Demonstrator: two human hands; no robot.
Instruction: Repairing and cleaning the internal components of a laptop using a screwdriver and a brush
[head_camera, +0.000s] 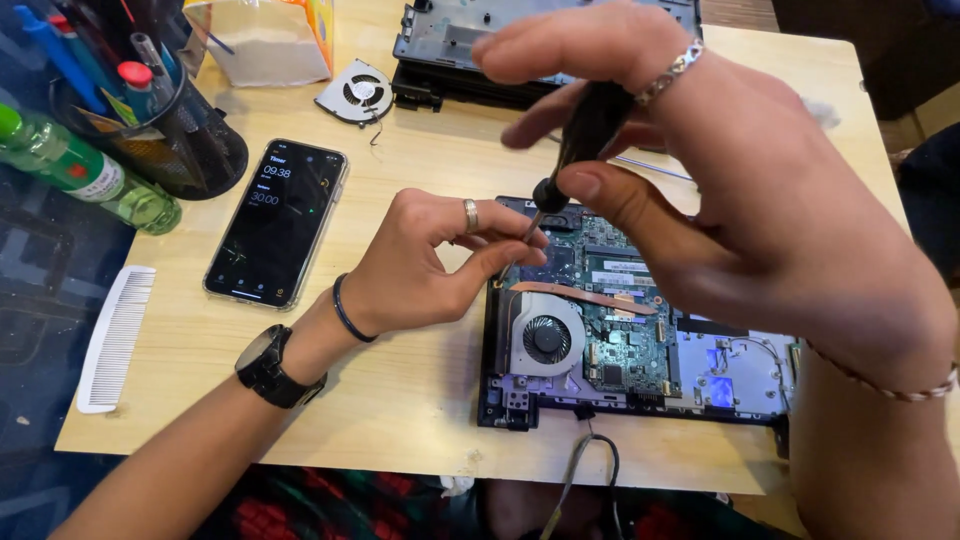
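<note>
- While the right hand (760, 190) wraps the black handle of a screwdriver (585, 135), thumb and fingers closed round it, the shaft slants down-left to the top-left corner of the opened laptop base (640, 340).
- left hand (430, 265) pinches thumb and forefinger narrow on the thin shaft just above the tip; grip closed on the shaft, ring on one finger, black band and wristwatch (268, 365) on the wrist.
- Tip contact itself is hidden behind the left fingertips; cannot tell if it sits in a screw head.
- Laptop base lies flat on the wooden table (400, 400), right of centre, board up; cooling fan (545, 335) near its lower left, copper heat pipe (585, 297) running across above it.
- Doing it well, as I judge: keep the shaft in line with the screw, not slanted, press down before turning, let the left pinch only guide.
- Risk: a slip would put the tip on the board parts or the heat pipe just beside it.
- Around: phone (278, 222) with a timer screen left of the hands, white comb (115, 338) at the table's left edge, loose fan (357, 93) and a second dark chassis part (450, 50) at the far side, mesh pen holder (175, 130) and green bottle (85, 170) at far left.
</note>
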